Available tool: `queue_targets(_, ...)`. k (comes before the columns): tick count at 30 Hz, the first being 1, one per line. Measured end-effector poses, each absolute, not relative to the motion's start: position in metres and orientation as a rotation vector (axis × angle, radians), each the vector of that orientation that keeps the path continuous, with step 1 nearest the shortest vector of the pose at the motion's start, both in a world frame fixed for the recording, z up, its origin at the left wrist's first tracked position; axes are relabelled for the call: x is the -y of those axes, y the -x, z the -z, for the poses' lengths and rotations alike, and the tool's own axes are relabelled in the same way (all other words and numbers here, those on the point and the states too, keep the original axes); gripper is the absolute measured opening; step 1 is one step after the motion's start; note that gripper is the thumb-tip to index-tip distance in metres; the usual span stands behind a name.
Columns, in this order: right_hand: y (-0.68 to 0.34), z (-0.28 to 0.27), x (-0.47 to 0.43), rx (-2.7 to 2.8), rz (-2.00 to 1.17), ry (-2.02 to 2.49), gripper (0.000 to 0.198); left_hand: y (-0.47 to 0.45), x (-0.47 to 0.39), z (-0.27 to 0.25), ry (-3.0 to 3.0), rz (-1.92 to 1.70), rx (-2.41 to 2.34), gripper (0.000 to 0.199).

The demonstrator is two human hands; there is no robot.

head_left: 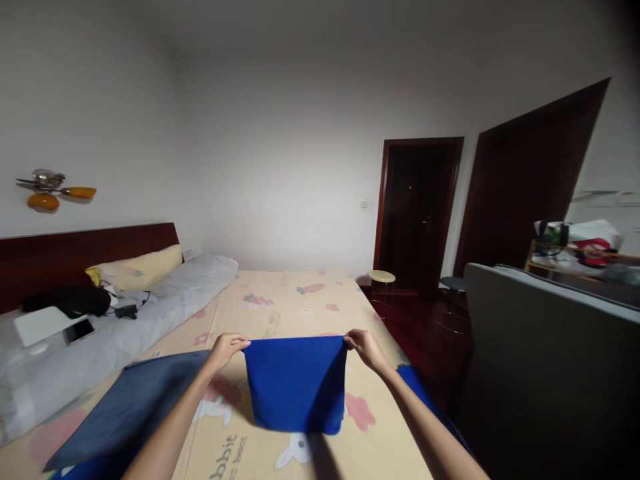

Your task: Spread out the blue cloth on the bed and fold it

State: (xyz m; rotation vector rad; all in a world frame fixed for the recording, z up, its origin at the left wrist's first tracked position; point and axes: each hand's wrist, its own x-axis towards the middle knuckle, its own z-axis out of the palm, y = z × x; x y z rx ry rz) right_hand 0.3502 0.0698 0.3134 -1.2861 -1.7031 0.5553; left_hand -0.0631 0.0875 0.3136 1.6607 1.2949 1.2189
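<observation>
Fingers (240, 343) of the left hand (227, 350) pinched tight on the upper left corner of a blue cloth (296, 383), fingers of the right hand (364, 347) pinched the same way on its upper right corner. Cloth hangs between the two hands, lower centre of the frame, top edge pulled straight, bottom edge folded or doubled, held just above the bed (280, 300); can't tell if the lower edge touches the sheet. Both forearms bare, coming in from the bottom edge. Bed sheet is pale yellow with cartoon rabbits and carrots printed on it. Lower left of the frame: a grey-blue cloth (135, 407) lying flat on the bed, just beside the left forearm. Lower right, near the right forearm: another blue piece (417, 387) at the bed's edge, partly hidden. Left of the frame: grey quilt (165, 300) rolled along the bed, yellow pillow (140, 267) against the dark headboard (75, 250), a phone (79, 331), a white flat thing (37, 325), a black bundle (70, 300). Wall lamp (50, 190) upper left. Dark doors (420, 207) right of centre, a round stool (381, 277) before them, grey sofa back (540, 347) at the right.
</observation>
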Motion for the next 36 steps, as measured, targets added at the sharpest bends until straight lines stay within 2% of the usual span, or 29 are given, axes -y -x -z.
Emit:
queue_targets(10, -0.352, -0.32, -0.076, 1.576, -0.645, 1.221, 0.049, 0.061, -0.094, -0.322, -1.593, -1.286, -1.309, 0.042)
queue_targets(20, -0.349, -0.318, -0.072, 1.558, -0.64, 1.244, 0.046, 0.064, -0.098, -0.31, -1.61, -1.253, -1.37, 0.031)
queue_targets(29, -0.341, -0.311, -0.074, 1.636, -0.477, 1.353, 0.013, 0.061, -0.095, -0.313, -1.841, -1.138, -1.505, 0.017)
queue_targets(33, -0.343, -0.313, -0.072, 1.671, -0.412, 1.367, 0.009, 0.06, -0.09, -0.321, -1.962, -1.127, -1.454, 0.011)
queue_targets(36, -0.347, -0.32, -0.073, 1.762, -0.492, 1.286, 0.011, 0.064, -0.085, -0.33, -2.001, -1.057, -1.4, 0.012)
